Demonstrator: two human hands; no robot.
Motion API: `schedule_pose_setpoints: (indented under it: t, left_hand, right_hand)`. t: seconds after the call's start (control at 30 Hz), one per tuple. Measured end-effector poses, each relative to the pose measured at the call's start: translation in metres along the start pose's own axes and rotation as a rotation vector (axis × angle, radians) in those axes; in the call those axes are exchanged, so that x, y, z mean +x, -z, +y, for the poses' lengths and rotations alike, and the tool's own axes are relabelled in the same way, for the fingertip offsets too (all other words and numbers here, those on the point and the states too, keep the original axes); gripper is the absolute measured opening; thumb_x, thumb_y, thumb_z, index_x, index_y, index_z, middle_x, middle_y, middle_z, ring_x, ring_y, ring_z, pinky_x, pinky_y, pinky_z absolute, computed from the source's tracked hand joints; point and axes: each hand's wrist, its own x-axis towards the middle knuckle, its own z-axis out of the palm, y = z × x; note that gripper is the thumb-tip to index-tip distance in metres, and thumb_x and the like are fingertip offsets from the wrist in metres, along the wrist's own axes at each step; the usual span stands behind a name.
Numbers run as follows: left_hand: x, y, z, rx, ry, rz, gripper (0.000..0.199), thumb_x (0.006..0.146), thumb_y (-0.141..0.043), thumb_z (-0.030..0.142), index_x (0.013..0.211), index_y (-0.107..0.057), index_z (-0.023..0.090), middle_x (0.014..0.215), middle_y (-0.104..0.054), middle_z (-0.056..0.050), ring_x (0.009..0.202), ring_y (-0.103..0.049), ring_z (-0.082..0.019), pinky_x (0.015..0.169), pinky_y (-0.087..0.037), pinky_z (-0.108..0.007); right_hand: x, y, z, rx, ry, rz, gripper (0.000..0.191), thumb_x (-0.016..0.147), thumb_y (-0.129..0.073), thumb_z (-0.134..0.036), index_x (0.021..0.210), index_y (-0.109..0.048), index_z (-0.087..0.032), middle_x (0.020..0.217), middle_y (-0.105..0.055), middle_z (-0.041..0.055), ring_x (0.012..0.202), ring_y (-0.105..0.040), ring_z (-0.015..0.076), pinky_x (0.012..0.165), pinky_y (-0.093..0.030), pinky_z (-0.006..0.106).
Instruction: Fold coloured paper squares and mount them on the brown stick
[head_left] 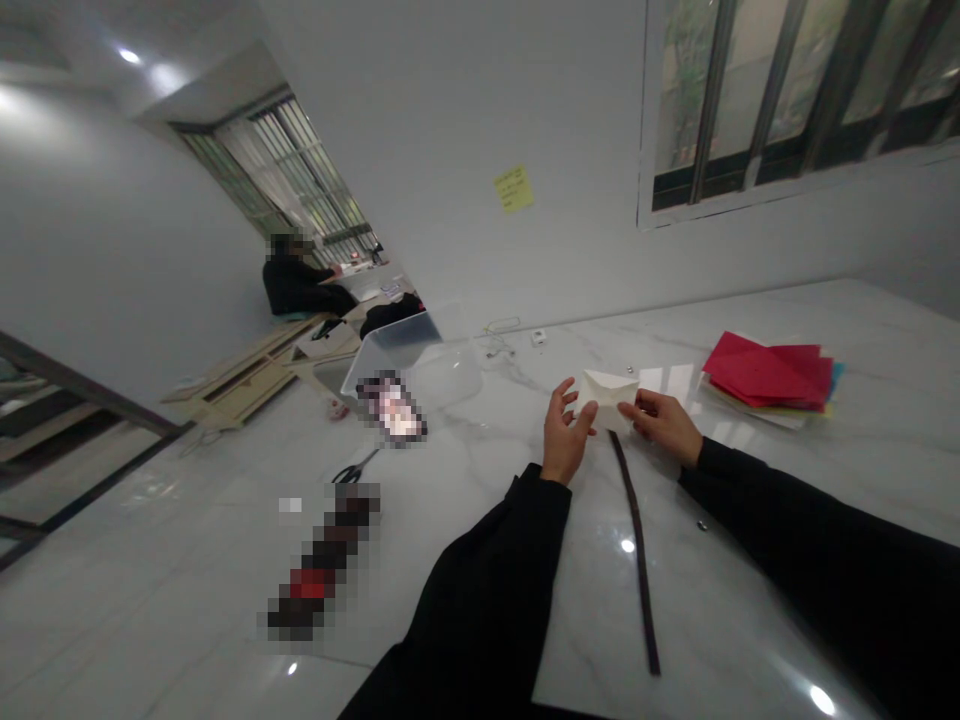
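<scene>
Between left hand (568,435) and right hand (664,425), held folded white paper (606,392) by opposite edges, presumably to steady its creases; positioned over marble tabletop (712,640) at far end of dark strip (639,540), possibly touching, too small to tell

Left hand (568,435) near right hand (666,425)

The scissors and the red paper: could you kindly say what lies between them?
The head view shows the left hand, a pale paper and the right hand there.
</scene>
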Motion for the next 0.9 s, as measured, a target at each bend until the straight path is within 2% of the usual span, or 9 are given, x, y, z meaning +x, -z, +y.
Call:
schedule_pose_setpoints:
  t: [0.07,0.2,0.37,0.5,0.7,0.8,0.9]
  left_hand:
    - [0.000,0.000,-0.003,0.023,0.008,0.018,0.059,0.075,-0.072,0.040,0.128,-0.053,0.024,0.117,-0.056,-0.012,0.083,-0.059,-0.016,0.056,-0.049,-0.020]
    - [0.004,0.001,-0.008,0.042,0.036,0.045,0.051,0.074,-0.071,0.029,0.122,-0.055,0.019,0.107,-0.061,-0.011,0.079,-0.061,-0.015,0.060,-0.050,-0.023]
    - [0.003,0.002,-0.008,0.030,0.018,-0.012,0.064,0.065,-0.074,0.014,0.125,-0.053,0.021,0.111,-0.061,-0.010,0.089,-0.063,-0.017,0.074,-0.051,-0.027]
    - [-0.002,0.001,-0.008,-0.015,0.025,-0.027,0.068,0.060,-0.077,0.012,0.124,-0.055,0.024,0.112,-0.061,-0.009,0.090,-0.062,-0.018,0.076,-0.050,-0.029]
    - [-0.002,0.001,-0.005,0.001,0.047,0.037,0.048,0.064,-0.075,0.017,0.110,-0.064,0.023,0.098,-0.067,-0.005,0.081,-0.060,-0.017,0.075,-0.048,-0.027]
    - [-0.001,0.002,-0.003,0.029,0.069,0.071,0.039,0.067,-0.075,0.022,0.105,-0.066,0.023,0.092,-0.068,-0.003,0.076,-0.058,-0.016,0.073,-0.047,-0.027]
    - [0.000,0.002,-0.002,0.046,0.055,0.068,0.031,0.070,-0.072,0.026,0.101,-0.069,0.022,0.088,-0.068,-0.003,0.076,-0.057,-0.017,0.072,-0.046,-0.027]
  right_hand:
    - [-0.002,-0.001,0.001,-0.037,0.047,-0.027,0.035,0.076,-0.068,-0.049,0.095,-0.070,-0.019,0.065,-0.064,0.0004,0.051,-0.048,0.0132,0.046,-0.035,0.024]
    - [-0.003,-0.003,0.005,-0.139,0.094,0.003,0.032,0.073,-0.073,-0.048,0.088,-0.073,-0.019,0.069,-0.068,0.0041,0.058,-0.054,0.0169,0.052,-0.041,0.027]
    - [-0.001,-0.003,0.005,-0.123,0.125,0.019,0.036,0.077,-0.069,-0.050,0.096,-0.072,-0.020,0.079,-0.070,0.0043,0.059,-0.056,0.0165,0.053,-0.044,0.027]
    - [-0.003,-0.003,0.000,-0.051,0.108,0.038,0.038,0.077,-0.069,-0.051,0.098,-0.071,-0.020,0.078,-0.070,0.0039,0.061,-0.056,0.0172,0.051,-0.043,0.027]
    - [-0.004,-0.006,0.001,0.003,0.053,0.050,0.035,0.070,-0.076,-0.047,0.092,-0.070,-0.021,0.080,-0.070,0.0061,0.067,-0.060,0.0207,0.051,-0.047,0.030]
    - [-0.006,-0.007,-0.001,-0.014,0.079,0.086,0.049,0.064,-0.082,-0.042,0.105,-0.066,-0.021,0.090,-0.070,0.0073,0.068,-0.061,0.0203,0.052,-0.050,0.030]
    - [-0.010,-0.008,-0.006,-0.103,0.163,0.085,0.081,0.062,-0.083,-0.038,0.134,-0.049,-0.024,0.107,-0.067,0.0074,0.068,-0.061,0.0181,0.056,-0.053,0.030]
